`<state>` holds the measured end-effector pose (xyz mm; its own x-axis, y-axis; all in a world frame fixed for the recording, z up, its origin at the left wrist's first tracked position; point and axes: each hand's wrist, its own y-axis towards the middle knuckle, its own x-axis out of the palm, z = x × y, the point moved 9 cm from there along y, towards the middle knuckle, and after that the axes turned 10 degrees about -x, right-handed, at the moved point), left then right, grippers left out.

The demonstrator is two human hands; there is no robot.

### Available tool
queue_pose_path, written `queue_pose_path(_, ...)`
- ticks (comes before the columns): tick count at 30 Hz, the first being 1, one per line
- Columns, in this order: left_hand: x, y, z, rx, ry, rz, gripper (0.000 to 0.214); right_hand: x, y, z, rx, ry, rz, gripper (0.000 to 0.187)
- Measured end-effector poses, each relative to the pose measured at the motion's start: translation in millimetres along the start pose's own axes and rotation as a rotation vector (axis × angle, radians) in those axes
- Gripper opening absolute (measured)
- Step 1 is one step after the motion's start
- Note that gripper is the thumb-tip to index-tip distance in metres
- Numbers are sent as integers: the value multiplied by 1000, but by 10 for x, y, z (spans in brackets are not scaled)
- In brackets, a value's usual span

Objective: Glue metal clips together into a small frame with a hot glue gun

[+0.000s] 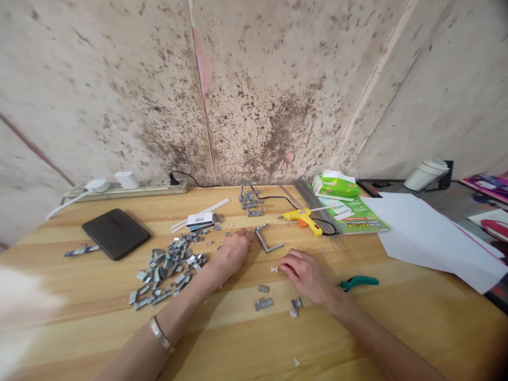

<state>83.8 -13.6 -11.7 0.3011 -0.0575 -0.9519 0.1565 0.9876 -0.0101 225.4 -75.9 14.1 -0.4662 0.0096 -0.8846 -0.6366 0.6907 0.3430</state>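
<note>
My left hand (236, 247) has its fingers curled together, the tips beside one end of a grey angular frame (265, 244) with three sides. Whether the fingers grip that frame or some small part is hidden. With its thumb and fingers pinched, my right hand (305, 269) is at a small pale piece (274, 269) just off the fingertips and seems to hold it by the edge. In front of the hands lie a few small grey metal-looking pieces (264, 304). A heap of similar grey pieces (174, 264) spreads to the left of my left forearm.
A yellow glue gun (304, 218) lies behind my right hand. Teal-handled pliers (359, 282) are at its right. Farther back are assembled grey pieces (250, 200), thin rods (313, 198) and a green tissue pack (335, 186). A black tablet-like slab (116, 233) and power strip (159, 189) are left.
</note>
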Motion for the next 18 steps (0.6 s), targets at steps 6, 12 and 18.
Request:
queue_pose_path(6,-38,-38,116,81,116,47,23,0,-14,-6,-11,2,5,16)
queue_pose_path(12,-57,-69,192,133,158,52,32,3,-11,17,-24,-36,7,17)
queue_pose_path(18,-40,-68,181,139,158,39,33,14,-12,64,-12,-31,3,16)
